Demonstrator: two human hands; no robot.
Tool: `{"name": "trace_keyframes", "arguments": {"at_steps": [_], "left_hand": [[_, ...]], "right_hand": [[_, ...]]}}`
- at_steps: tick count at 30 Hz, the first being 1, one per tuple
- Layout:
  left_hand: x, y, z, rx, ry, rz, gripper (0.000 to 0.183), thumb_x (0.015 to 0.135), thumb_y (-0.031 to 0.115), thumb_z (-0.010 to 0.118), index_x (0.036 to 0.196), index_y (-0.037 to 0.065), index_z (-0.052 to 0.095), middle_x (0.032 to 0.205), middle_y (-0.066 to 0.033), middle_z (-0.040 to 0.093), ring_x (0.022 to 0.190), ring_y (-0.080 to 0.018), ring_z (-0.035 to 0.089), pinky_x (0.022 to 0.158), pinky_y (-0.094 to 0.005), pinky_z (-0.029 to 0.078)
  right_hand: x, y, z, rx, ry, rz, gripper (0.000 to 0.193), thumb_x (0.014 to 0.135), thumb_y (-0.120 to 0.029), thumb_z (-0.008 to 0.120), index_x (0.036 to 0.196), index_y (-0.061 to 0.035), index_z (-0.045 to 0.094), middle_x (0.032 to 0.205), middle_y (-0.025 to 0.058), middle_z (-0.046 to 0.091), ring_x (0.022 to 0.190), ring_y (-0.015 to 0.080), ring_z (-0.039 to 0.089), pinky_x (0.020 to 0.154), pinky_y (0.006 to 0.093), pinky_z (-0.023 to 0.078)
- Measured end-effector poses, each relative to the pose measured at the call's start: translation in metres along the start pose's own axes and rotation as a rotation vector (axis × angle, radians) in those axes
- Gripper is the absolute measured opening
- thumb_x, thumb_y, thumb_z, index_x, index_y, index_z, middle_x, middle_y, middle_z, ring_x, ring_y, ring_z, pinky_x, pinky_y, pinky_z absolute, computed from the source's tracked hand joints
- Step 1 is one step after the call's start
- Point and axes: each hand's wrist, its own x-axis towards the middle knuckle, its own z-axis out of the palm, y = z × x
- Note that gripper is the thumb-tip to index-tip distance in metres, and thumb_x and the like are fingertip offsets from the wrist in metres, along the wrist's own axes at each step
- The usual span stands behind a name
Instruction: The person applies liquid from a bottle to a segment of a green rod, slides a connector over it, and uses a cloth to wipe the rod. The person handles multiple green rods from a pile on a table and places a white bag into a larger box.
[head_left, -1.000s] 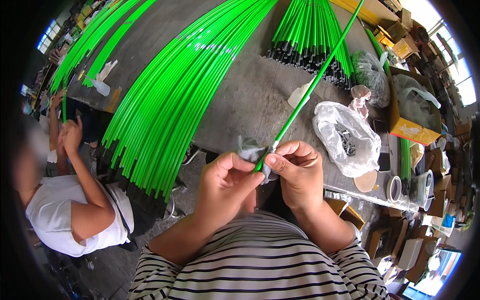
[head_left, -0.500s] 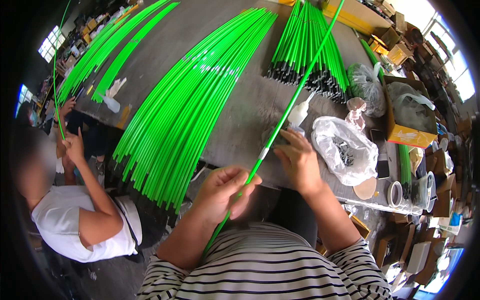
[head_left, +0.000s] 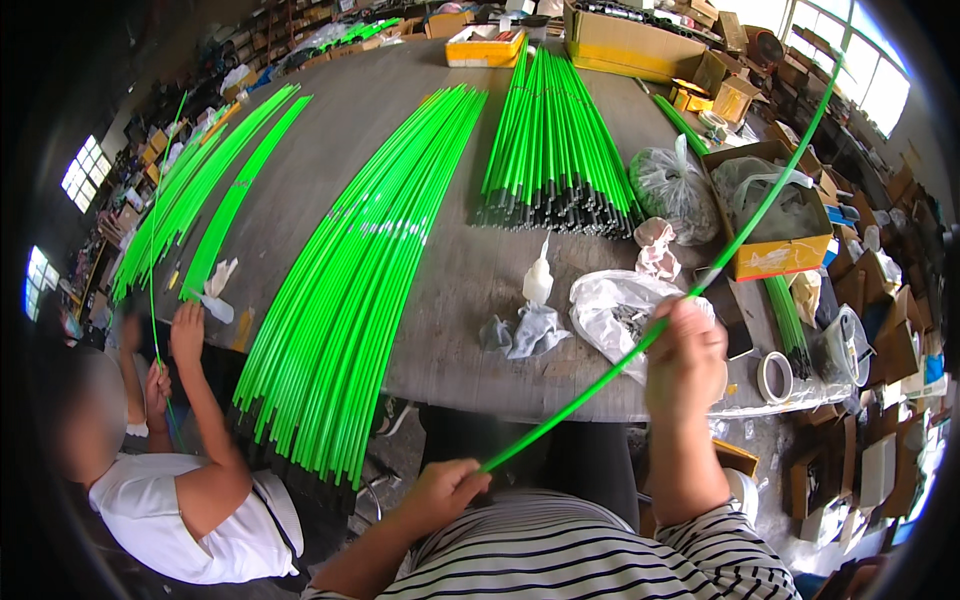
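A long, thin green rod (head_left: 570, 408) slants across in front of me, rising to the far right. My left hand (head_left: 442, 496) is closed round its lower part, close to my striped shirt. Farther up, my right hand (head_left: 688, 352) grips the same rod, above the table's front edge; motion blurs it slightly. Just beyond that hand, a pale band (head_left: 706, 280) shows on the rod. Behind my right hand lies an opened white plastic bag (head_left: 610, 310) with small dark pieces in it. A white squeeze bottle (head_left: 538, 278) with a pointed nozzle stands beside a crumpled grey cloth (head_left: 537, 332).
A wide bundle of green rods (head_left: 350, 270) spans the table; black-tipped rods (head_left: 555, 140) lie behind. At right are a tied plastic bag (head_left: 672, 190), a cardboard box (head_left: 785, 255) and a tape roll (head_left: 775, 378). A co-worker in white (head_left: 190, 510) holds another rod at left.
My right hand, apart from the rod before, has closed on it and moved right. The rod has tilted lower toward the right, and my left hand has dropped nearer my body. The view has shifted.
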Motion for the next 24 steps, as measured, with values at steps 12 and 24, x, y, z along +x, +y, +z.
{"name": "trace_keyframes", "arguments": {"at_steps": [12,24], "left_hand": [[0.105,0.113,-0.07,0.134,0.252,-0.067,0.031,0.092,0.016,0.042,0.119,0.004,0.042,0.053,-0.0013,0.046,0.039,-0.0078,0.044,0.037,-0.0219,0.037],[0.405,0.064,-0.092,0.813,0.449,0.181,0.026,0.083,0.02,0.052,0.081,-0.005,0.057,0.086,-0.025,0.059,0.084,-0.0386,0.056,0.076,-0.0433,0.045]], "right_hand": [[-0.015,0.074,-0.044,-0.883,-0.272,-0.083,0.016,0.08,-0.007,0.06,0.093,0.0018,0.063,0.06,0.011,0.059,0.051,0.0116,0.054,0.05,0.0235,0.042],[-0.018,0.092,-0.053,-0.932,-0.471,-0.339,0.013,0.072,-0.005,0.065,0.083,-0.0042,0.058,0.058,0.0081,0.057,0.046,0.024,0.055,0.041,0.0326,0.044]]}}
